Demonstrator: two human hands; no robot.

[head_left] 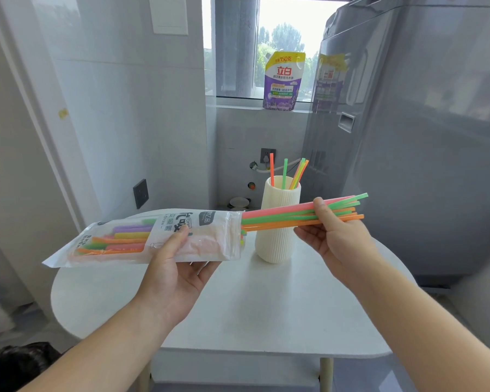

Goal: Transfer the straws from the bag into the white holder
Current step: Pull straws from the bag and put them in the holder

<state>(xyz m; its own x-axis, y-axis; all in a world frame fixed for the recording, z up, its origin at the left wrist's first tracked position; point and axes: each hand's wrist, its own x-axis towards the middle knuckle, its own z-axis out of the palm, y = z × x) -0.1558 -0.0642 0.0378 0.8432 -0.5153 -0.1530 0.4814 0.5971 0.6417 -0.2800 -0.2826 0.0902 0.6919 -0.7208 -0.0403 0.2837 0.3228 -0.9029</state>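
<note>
Straws [283, 219] stick halfway out of the bag [142, 239], pinched in the right hand [337, 236]. Left hand [178, 264] grips the bag; white holder [277, 222] stands between the hands.

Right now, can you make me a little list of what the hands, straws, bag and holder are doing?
Left hand: holds the bag above the table
Right hand: pinches a bunch of straws, partly out of the bag's open end
Bag: clear, more straws inside
Holder: white, upright on the table
In holder: a few loose straws, standing up
</note>
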